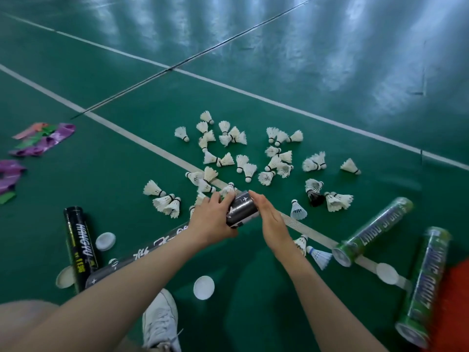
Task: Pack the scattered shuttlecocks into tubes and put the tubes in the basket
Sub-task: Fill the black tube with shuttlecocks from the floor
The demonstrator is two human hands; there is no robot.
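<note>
Green floor [114, 174] bears scattered shuttlecocks [247, 171], lying tubes [373, 231], white caps [203, 287] and purple wrappers [43, 142].

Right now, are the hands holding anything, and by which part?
The left hand grips a black shuttlecock tube around its far end. The right hand lies flat against that end's side, fingers straight, not gripping.

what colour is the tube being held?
Black tube with small white markings; shows best in head view.
</note>
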